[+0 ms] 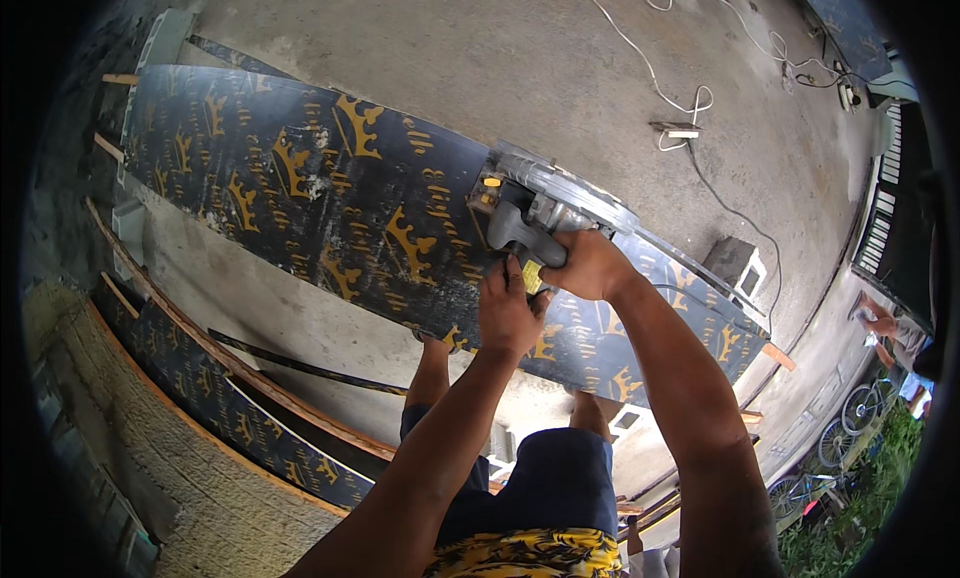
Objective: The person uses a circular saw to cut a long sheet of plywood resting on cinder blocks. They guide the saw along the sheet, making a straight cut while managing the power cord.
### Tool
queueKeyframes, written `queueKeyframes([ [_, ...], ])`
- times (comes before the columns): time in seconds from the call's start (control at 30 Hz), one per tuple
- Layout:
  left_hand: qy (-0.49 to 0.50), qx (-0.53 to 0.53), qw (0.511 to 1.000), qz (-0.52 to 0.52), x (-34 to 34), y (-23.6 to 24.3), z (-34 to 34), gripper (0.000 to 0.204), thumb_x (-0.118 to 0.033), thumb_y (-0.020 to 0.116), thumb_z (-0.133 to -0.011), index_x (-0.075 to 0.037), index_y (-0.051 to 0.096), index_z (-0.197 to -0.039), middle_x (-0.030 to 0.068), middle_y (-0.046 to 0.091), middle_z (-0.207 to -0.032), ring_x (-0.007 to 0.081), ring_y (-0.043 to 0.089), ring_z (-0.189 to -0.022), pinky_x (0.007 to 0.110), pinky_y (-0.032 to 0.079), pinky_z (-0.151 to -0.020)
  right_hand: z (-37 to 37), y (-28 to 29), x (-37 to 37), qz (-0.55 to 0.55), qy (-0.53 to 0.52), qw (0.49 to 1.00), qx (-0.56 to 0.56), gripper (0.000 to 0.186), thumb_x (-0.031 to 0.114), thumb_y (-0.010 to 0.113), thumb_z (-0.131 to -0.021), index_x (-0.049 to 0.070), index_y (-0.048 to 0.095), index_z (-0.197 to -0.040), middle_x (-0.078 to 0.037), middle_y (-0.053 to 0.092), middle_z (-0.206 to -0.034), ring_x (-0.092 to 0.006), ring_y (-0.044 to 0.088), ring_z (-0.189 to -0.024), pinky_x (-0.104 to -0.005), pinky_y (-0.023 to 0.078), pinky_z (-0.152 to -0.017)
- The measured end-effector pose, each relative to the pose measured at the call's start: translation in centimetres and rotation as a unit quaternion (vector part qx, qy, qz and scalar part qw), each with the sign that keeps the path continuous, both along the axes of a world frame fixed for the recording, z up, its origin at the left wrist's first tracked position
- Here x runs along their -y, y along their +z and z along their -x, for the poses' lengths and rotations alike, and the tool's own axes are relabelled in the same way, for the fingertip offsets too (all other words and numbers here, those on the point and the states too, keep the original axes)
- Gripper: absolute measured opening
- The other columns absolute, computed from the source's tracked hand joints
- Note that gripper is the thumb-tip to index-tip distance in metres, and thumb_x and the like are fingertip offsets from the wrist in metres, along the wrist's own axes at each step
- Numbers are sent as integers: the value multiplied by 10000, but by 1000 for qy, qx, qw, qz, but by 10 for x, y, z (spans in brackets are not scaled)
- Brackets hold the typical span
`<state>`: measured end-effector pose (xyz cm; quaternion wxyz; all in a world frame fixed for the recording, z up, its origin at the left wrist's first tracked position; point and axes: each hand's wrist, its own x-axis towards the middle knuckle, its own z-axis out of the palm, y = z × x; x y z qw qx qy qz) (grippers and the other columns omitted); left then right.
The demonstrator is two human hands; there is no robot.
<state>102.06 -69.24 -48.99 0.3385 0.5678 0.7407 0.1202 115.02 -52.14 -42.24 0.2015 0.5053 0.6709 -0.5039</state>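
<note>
A grey circular saw rests on a long dark board printed with gold crowns and lettering. Its metal guard and base lie along the board's far edge. My right hand is wrapped round the saw's rear handle. Just left of it, my left hand has its fingers curled against the near side of the saw body, beside a yellow label. Part of what those fingers grip is hidden.
Concrete blocks stand by the board's right end. A white extension cord with a socket strip crosses the concrete floor. Timber strips and another printed board lie near left. Bicycles and another person are far right.
</note>
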Motion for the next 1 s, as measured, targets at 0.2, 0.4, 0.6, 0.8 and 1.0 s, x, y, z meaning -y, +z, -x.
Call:
queueKeyframes([
  [0.2, -3, -14, 1000, 3, -7, 2, 22, 878, -368, 818, -919, 87, 409, -1550, 309, 459, -1467, 479, 503, -1308, 522, 464, -1116, 22, 0, -7, 7, -11, 1000, -10, 541, 415, 720, -768, 1, 765, -1114, -294, 755, -1014, -444, 738, -1004, -470, 593, -934],
  [0.4, -13, -8, 1000, 21, -13, 7, 40, 866, -371, 805, -932, 72, 404, -1559, 302, 455, -1476, 477, 493, -1324, 527, 463, -1125, 37, 2, -11, -1, 1, 1000, -4, 533, 401, 715, -771, -8, 763, -1109, -293, 755, -1020, -442, 737, -1011, -468, 594, -935],
  [0.6, -17, 16, 999, 23, -27, 28, 59, 738, -312, 768, -955, 65, 456, -1507, 309, 491, -1456, 491, 531, -1302, 544, 472, -1108, 24, 5, -8, 2, -13, 1000, -8, 556, 440, 735, -778, 7, 766, -1126, -279, 762, -1070, -422, 738, -1070, -464, 586, -969],
  [0.8, -5, 23, 998, -65, -67, 63, 95, 451, -319, 650, -1081, -1, 610, -1398, 215, 623, -1285, 357, 636, -1197, 485, 496, -1026, 36, 13, -11, 23, -14, 999, 21, 537, 457, 738, -786, 104, 785, -1188, -200, 777, -1177, -383, 738, -1133, -479, 596, -974],
  [1.0, -9, 113, 993, -44, -95, 90, 67, 424, -281, 599, -1113, 17, 578, -1414, 204, 586, -1331, 347, 619, -1194, 465, 499, -1020, 15, 5, -2, 10, -37, 999, -7, 474, 413, 759, -795, 89, 821, -1136, -177, 794, -1144, -352, 762, -1101, -450, 611, -942],
])
